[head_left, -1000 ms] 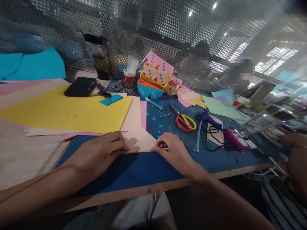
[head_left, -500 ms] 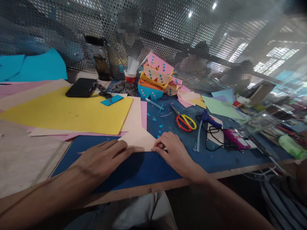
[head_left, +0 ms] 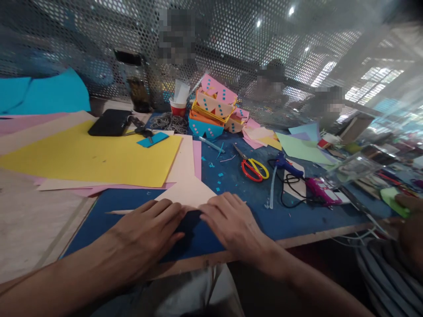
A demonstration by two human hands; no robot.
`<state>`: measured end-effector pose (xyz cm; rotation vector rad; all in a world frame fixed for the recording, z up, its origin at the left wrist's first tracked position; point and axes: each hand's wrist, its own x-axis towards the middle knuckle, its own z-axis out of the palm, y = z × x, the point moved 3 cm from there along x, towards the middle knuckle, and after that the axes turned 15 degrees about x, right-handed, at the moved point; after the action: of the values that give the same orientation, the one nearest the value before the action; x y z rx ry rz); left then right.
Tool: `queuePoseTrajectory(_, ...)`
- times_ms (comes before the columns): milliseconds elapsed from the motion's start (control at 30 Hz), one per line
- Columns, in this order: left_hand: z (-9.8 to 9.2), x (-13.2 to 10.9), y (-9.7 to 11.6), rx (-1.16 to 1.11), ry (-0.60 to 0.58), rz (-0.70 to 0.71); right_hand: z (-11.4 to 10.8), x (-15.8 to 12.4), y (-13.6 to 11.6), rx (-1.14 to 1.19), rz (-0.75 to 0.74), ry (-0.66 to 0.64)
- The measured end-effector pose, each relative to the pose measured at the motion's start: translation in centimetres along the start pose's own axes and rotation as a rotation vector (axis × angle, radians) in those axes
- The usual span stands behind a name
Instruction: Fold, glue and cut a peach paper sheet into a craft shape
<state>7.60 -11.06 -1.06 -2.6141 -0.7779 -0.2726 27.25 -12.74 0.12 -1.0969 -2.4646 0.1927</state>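
A cream sheet of paper [head_left: 189,192], folded to slanting sides, lies flat on the blue table top in front of me. My left hand [head_left: 155,226] has its fingers bent over the near edge of the paper, with the thumb apart below. At the right end of that edge, my right hand [head_left: 231,220] presses with its fingers close together, its thumb mostly hidden. Both hands grip the edge and cover much of it. A narrow pointed end of the paper [head_left: 120,212] sticks out to the left of my left hand.
Scissors [head_left: 253,167], a blue glue gun [head_left: 289,165] and a glue stick [head_left: 272,187] lie to the right. Yellow paper [head_left: 95,154] covers the left side, bearing a black phone-like object [head_left: 110,122]. Decorated paper pieces [head_left: 213,105] are stacked behind. Another person's hand [head_left: 410,204] is far right.
My right hand has moved slightly left and nearer, and its pinch has become a press. My left fingers have bent further over the edge. The other person's hand has appeared with green paper.
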Motion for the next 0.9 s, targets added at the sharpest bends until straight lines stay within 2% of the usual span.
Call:
queuePoseTrajectory(100, -0.1, -0.2, 0.0, -0.005, 0.017, 0.017, 1.1, 0.1, -2.1, 0.065, -0.062, -0.03)
queuePoseTrajectory(267, -0.4, -0.6, 0.1, -0.02, 0.016, -0.001, 2.0, -0.7, -3.4, 0.108, 0.021, -0.023)
queuePoseTrajectory(500, -0.7, -0.8, 0.1, 0.042, 0.074, 0.023, 1.4, -1.7, -3.3, 0.102, 0.081, -0.055)
queuePoseTrajectory(700, 0.1, -1.3, -0.3, -0.015, 0.002, -0.045, 0.5, -2.8, -2.5, 0.095, 0.135, 0.003)
queuePoseTrajectory(900, 0.4, -1.7, -0.4, -0.038, 0.032, -0.087, -0.5, -4.2, -1.8, 0.068, 0.193, 0.055)
